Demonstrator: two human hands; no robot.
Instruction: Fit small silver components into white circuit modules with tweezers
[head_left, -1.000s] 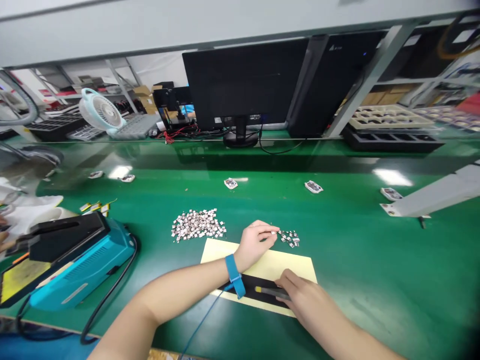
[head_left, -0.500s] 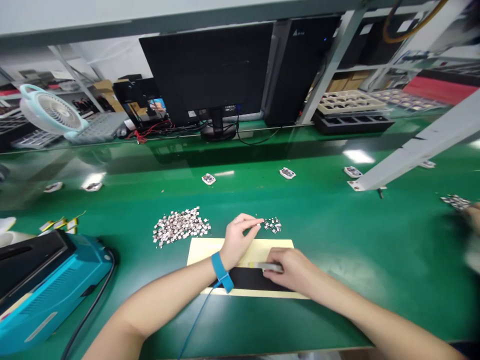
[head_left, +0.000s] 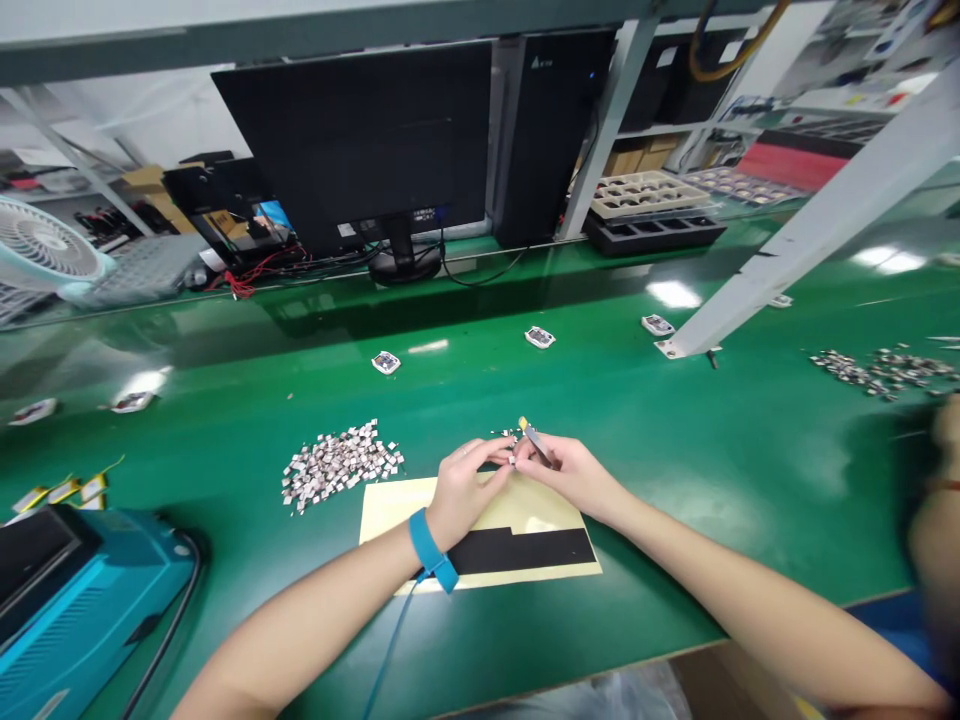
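My left hand (head_left: 461, 488), with a blue wrist strap (head_left: 431, 552) round its wrist, pinches a tiny white square part (head_left: 512, 460) between thumb and finger. Close against it, my right hand (head_left: 574, 472) grips a slim grey tweezers-like tool (head_left: 541, 450) whose yellow end points up. The fingertips of both hands meet at the little part. Below them lies a yellow backing sheet (head_left: 555, 512) bearing a black strip (head_left: 551, 548). A few similar small parts (head_left: 501, 433) lie just behind the fingers, partly hidden. To the left spreads a heap of small square parts (head_left: 337, 462).
Several white-cased units (head_left: 539, 337) stand in a row behind. A turquoise machine (head_left: 97, 590) is at left, near yellow-edged pouches (head_left: 64, 490). A slanted white post (head_left: 795, 220) meets the bench at right. Another person's arm (head_left: 937, 540) is beside more small parts (head_left: 877, 372).
My right hand has risen from the black strip to my left fingertips, turning the tool so its yellow end points up. The view has shifted right.
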